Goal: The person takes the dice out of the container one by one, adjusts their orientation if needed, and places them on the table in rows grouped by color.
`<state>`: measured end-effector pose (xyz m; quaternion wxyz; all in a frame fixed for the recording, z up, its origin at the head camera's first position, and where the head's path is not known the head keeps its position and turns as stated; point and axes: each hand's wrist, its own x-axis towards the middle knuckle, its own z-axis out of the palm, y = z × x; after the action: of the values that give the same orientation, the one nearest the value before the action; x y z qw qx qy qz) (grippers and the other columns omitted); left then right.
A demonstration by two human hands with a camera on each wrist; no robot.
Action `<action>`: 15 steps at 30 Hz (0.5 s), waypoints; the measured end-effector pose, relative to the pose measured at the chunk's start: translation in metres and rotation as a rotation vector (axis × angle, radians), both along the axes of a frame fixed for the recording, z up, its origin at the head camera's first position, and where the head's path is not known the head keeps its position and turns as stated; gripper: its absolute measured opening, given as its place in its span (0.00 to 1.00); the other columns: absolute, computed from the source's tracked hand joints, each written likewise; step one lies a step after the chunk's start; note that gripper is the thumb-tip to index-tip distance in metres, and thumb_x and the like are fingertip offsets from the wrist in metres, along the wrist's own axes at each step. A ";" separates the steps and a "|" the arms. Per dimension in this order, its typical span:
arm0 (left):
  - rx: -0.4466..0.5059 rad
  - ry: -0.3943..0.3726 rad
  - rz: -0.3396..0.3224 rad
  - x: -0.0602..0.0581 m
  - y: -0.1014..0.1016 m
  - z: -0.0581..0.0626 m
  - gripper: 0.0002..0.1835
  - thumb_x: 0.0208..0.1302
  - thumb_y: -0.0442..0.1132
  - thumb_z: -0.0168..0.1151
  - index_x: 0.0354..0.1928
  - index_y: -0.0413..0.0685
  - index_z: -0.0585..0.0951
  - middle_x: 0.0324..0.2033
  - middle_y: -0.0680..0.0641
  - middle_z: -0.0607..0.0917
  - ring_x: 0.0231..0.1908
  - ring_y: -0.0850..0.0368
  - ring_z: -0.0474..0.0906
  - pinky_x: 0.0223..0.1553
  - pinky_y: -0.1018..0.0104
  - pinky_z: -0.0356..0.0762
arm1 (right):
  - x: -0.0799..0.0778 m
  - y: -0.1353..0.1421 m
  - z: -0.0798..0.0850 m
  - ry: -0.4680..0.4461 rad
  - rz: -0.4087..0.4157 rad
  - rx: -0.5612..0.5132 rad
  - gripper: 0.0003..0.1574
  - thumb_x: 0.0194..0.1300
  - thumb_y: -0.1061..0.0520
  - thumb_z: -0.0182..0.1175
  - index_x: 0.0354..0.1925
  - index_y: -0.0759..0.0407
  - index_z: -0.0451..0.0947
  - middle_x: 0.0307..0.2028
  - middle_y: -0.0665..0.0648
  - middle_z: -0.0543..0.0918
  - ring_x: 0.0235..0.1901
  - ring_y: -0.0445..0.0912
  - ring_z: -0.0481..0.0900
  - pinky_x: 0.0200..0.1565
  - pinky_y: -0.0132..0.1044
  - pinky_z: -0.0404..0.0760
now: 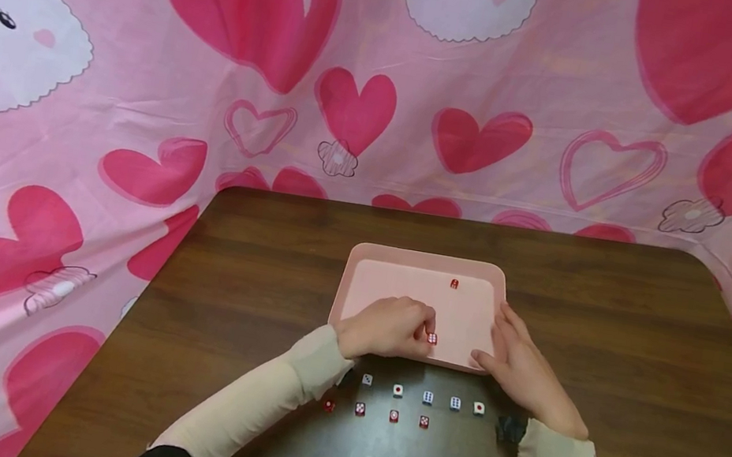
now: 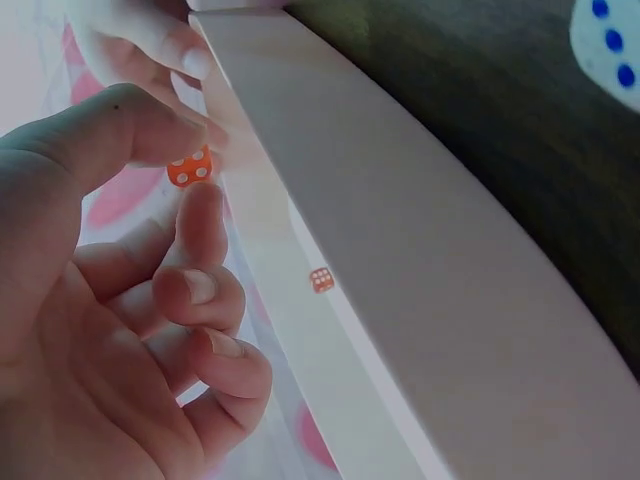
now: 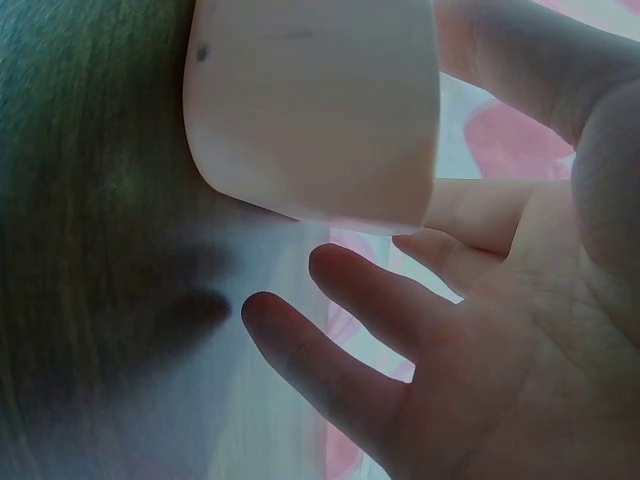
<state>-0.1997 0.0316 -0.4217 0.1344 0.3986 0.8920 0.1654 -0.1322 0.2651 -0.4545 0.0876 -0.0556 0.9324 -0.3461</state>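
Over the pink tray (image 1: 362,256), my left hand (image 1: 389,326) pinches a red die (image 2: 190,168) with white pips between thumb and index finger. Its other fingers curl loosely in the left wrist view. At the tray's front right corner lies my right hand (image 1: 523,369), thumb over the front rim and fingers along the right side. Seen from the right wrist, the lower fingers (image 3: 375,310) stretch out beside the tray's outer wall (image 3: 310,110). Another red die (image 1: 454,283) sits inside the tray toward its back right.
In front of the tray, several white dice (image 1: 428,397) form a row. Nearer to me runs a row of several red dice (image 1: 394,417). The dark wooden table (image 1: 646,369) meets a pink heart-patterned cloth (image 1: 403,178) at the back and sides.
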 end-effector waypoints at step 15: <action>-0.029 -0.041 -0.033 0.015 0.004 -0.001 0.04 0.60 0.43 0.63 0.36 0.54 0.81 0.20 0.63 0.79 0.25 0.68 0.73 0.29 0.75 0.70 | 0.000 0.001 0.000 -0.010 0.001 0.001 0.49 0.64 0.48 0.62 0.71 0.72 0.53 0.75 0.69 0.44 0.70 0.69 0.52 0.64 0.64 0.59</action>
<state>-0.1847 0.0353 -0.4223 0.1610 0.4077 0.8848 0.1581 -0.1323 0.2658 -0.4550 0.0927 -0.0544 0.9321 -0.3458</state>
